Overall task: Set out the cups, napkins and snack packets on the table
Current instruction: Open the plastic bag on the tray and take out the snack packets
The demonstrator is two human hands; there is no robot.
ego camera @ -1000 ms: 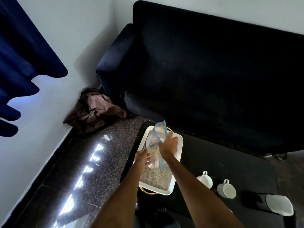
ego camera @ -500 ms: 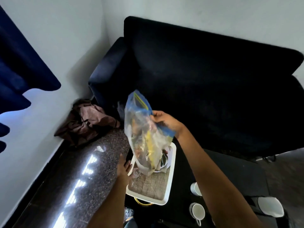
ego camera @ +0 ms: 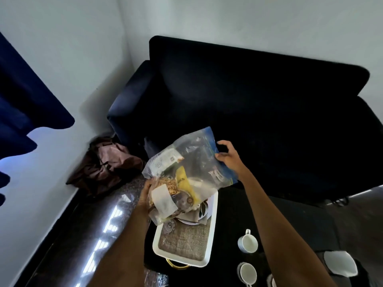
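Observation:
A clear zip bag of snack packets [ego camera: 184, 172] with a blue top strip hangs in the air above the white tray [ego camera: 213, 230]. My right hand [ego camera: 227, 156] pinches its blue top edge. My left hand [ego camera: 147, 193] grips the bag's bottom end from the left. A woven mat and a folded cloth napkin [ego camera: 192, 215] lie in the tray. Two white cups [ego camera: 247, 243] [ego camera: 247, 273] stand on the black table [ego camera: 232, 212] to the right of the tray.
A dark sofa [ego camera: 248, 104] stands right behind the table. A brown bag [ego camera: 107, 162] lies on the floor in the corner. A white folded item [ego camera: 339, 263] sits at the table's right edge. Polished dark floor [ego camera: 83, 235] runs along the left.
The bag came up off the tray and tipped toward level. My left hand rose from the tray's edge and took hold of its bottom end. The view shifted.

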